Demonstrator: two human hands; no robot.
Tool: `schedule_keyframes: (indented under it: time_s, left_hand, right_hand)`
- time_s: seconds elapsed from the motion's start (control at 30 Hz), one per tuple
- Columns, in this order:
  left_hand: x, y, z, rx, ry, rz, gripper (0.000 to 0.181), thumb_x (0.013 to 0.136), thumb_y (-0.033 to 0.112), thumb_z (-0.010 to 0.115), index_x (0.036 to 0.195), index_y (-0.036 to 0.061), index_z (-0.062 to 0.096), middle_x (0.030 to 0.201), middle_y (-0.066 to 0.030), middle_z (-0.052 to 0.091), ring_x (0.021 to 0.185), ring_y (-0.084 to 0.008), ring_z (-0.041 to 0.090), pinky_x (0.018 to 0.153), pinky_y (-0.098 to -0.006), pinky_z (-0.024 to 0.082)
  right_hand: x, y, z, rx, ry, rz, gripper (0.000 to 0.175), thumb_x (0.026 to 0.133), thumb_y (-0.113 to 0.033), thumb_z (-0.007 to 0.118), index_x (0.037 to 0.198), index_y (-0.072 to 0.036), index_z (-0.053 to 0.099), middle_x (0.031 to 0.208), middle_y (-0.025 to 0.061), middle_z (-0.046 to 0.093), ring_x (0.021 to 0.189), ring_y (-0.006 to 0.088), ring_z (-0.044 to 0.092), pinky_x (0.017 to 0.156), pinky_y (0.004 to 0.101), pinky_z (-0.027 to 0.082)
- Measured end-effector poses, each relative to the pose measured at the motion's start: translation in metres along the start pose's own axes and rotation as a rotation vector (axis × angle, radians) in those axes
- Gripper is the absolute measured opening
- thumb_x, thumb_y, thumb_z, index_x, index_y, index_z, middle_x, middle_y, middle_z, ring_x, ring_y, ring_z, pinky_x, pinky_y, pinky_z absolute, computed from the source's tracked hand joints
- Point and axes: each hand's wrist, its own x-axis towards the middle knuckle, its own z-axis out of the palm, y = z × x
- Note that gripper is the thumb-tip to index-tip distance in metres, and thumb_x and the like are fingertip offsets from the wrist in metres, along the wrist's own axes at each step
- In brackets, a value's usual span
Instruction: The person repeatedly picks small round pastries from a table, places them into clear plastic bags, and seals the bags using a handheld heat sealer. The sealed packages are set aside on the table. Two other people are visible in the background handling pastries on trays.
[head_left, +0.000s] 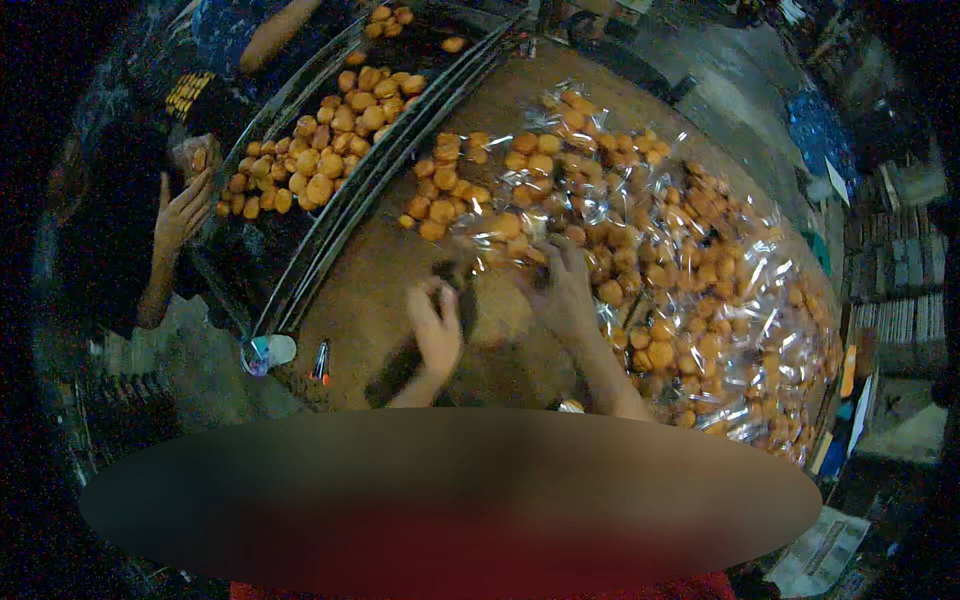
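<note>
My left hand (436, 326) is raised over the bare part of the brown tabletop (360, 300). Its fingers are curled, with a gap between them and the thumb, and nothing shows in it. My right hand (562, 289) reaches to the near edge of a pile of clear plastic bags (697, 277) filled with round golden-brown baked goods. Its bent fingers are beside a bag (502, 236) of the same goods; blur hides whether they grip it. More filled bags lie around and to the right of that hand.
Loose golden-brown baked goods (315, 165) lie in a long metal-edged trough to the left. Across it, another person's hand (184, 210) is by a clear bag (196, 157). A white cup (281, 349) and pens (321, 364) are at the table's left. Stacked flat material (896, 322) stands at right.
</note>
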Motion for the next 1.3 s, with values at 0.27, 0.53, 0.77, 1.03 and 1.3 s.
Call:
schedule_keyframes:
  time_s: [0.27, 0.53, 0.77, 1.03, 1.3]
  left_hand:
    - [0.179, -0.076, 0.048, 0.486, -0.097, 0.378, 0.051, 0.098, 0.035, 0.060, 0.139, 0.0055, 0.052, 0.149, -0.0207, 0.044, 0.135, -0.0415, 0.042, 0.113, -0.0523, 0.033]
    - [0.066, -0.090, 0.052, 0.195, -0.476, 0.490, 0.047, 0.093, 0.043, 0.065, 0.128, 0.0118, 0.064, 0.146, -0.0143, 0.049, 0.133, -0.0404, 0.045, 0.109, -0.0588, 0.034]
    - [-0.063, -0.059, 0.014, 0.300, -0.629, 0.794, 0.050, 0.090, 0.035, 0.070, 0.135, 0.0139, 0.061, 0.146, -0.0163, 0.048, 0.135, -0.0446, 0.040, 0.109, -0.0608, 0.031]
    - [-0.115, -0.041, 0.033, 0.331, -0.201, -0.060, 0.042, 0.087, 0.039, 0.076, 0.109, 0.0046, 0.066, 0.112, -0.0191, 0.064, 0.105, -0.0374, 0.060, 0.091, -0.0483, 0.045]
    - [-0.089, 0.028, 0.071, -0.281, -0.654, 0.156, 0.013, 0.094, 0.013, 0.068, 0.101, 0.0024, 0.065, 0.089, -0.0064, 0.068, 0.088, -0.0170, 0.063, 0.081, -0.0320, 0.049]
  right_hand:
    - [0.046, 0.023, 0.127, -0.408, -0.119, -0.360, 0.041, 0.080, -0.018, 0.071, 0.120, -0.017, 0.064, 0.137, 0.0071, 0.053, 0.140, 0.0374, 0.036, 0.118, 0.0527, 0.027]
    - [-0.109, 0.021, 0.082, -0.098, -0.167, -0.235, 0.042, 0.081, -0.009, 0.065, 0.122, -0.016, 0.058, 0.141, 0.0034, 0.053, 0.143, 0.0368, 0.035, 0.120, 0.0544, 0.024]
    - [-0.194, 0.039, -0.002, 0.651, 0.272, 0.437, 0.034, 0.103, -0.028, 0.054, 0.124, -0.001, 0.055, 0.121, 0.0118, 0.063, 0.119, 0.0251, 0.055, 0.106, 0.0380, 0.042]
    - [-0.245, 0.102, -0.017, 0.470, 0.359, 0.813, 0.019, 0.106, -0.019, 0.046, 0.115, -0.005, 0.056, 0.109, 0.0071, 0.060, 0.104, 0.0167, 0.054, 0.094, 0.0315, 0.043]
    - [-0.251, 0.107, -0.024, 0.156, 0.367, 0.648, 0.019, 0.102, -0.014, 0.051, 0.113, -0.001, 0.059, 0.103, 0.0149, 0.064, 0.098, 0.0281, 0.062, 0.088, 0.0394, 0.048]
